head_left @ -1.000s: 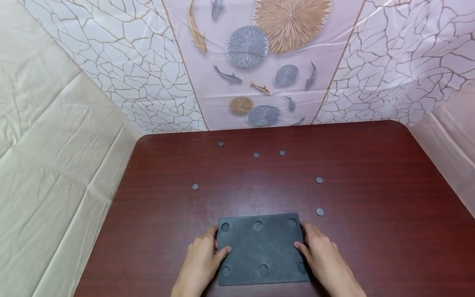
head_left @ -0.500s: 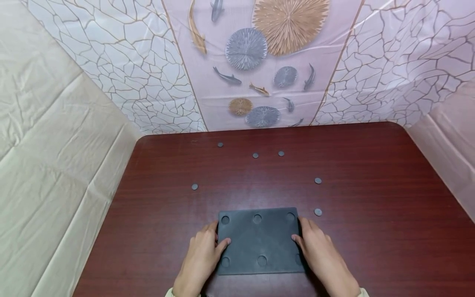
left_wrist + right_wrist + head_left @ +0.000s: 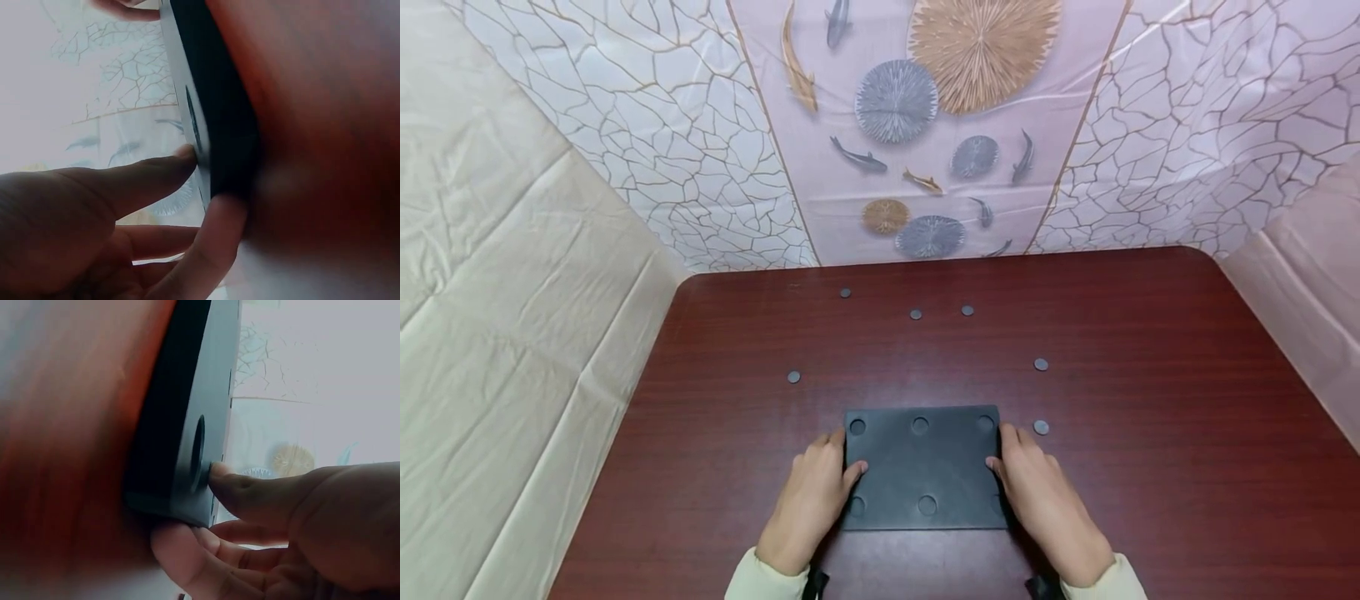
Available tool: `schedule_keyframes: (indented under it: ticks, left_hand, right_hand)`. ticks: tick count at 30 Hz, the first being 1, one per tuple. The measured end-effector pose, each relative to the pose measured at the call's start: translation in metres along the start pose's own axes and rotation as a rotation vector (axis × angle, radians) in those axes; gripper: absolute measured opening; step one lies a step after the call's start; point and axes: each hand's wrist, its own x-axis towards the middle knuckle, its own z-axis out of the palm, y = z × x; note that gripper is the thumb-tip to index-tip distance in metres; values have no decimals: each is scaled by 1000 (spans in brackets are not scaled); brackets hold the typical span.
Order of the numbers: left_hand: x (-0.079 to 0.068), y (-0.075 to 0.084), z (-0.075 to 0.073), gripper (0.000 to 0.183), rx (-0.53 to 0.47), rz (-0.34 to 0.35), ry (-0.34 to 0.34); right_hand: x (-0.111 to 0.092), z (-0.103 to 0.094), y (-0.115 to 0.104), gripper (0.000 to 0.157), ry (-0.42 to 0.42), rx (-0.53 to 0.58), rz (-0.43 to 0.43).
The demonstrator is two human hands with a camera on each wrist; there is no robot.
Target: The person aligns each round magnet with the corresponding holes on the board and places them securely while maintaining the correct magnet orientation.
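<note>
A dark grey rectangular foam board [image 3: 923, 467] with several shallow round recesses lies between my two hands near the front of the table. My left hand [image 3: 811, 496] grips its left side, thumb on the top face and fingers along the edge. On the opposite side my right hand [image 3: 1047, 500] holds the board the same way. The left wrist view shows the thumb [image 3: 156, 172] on the board's top face and a finger at its side. In the right wrist view, the thumb [image 3: 234, 484] sits beside a round recess [image 3: 198, 447].
Several small grey discs are spread over the dark red-brown table [image 3: 1150, 358]: one disc [image 3: 1041, 427] by the right hand, another disc [image 3: 793, 377] at left, others toward the back. Patterned cloth [image 3: 700, 150] hangs behind the table, and plain cloth [image 3: 527, 350] hangs on the left.
Both hands have moved the board forward, away from the body, keeping their grip on its sides. Pale sleeves have come into view. The discs lie where they were.
</note>
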Motion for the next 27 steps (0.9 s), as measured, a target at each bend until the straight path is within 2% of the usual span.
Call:
schedule_keyframes:
  ticks: [7, 11, 21, 24, 27]
  left_hand:
    - [11, 6, -4, 37, 83, 43, 9]
    - [20, 6, -5, 31, 100, 70, 20]
    - [38, 5, -5, 44, 122, 35, -2]
    - [41, 3, -5, 47, 105, 25, 0]
    - [44, 1, -6, 47, 87, 22, 4]
  right_hand:
    - [10, -1, -3, 31, 32, -60, -33]
    - [16, 0, -4, 32, 37, -81, -29]
    - [32, -2, -2, 45, 8, -67, 2]
    - [38, -5, -2, 50, -32, -42, 46]
    - [44, -9, -3, 48, -84, -12, 101]
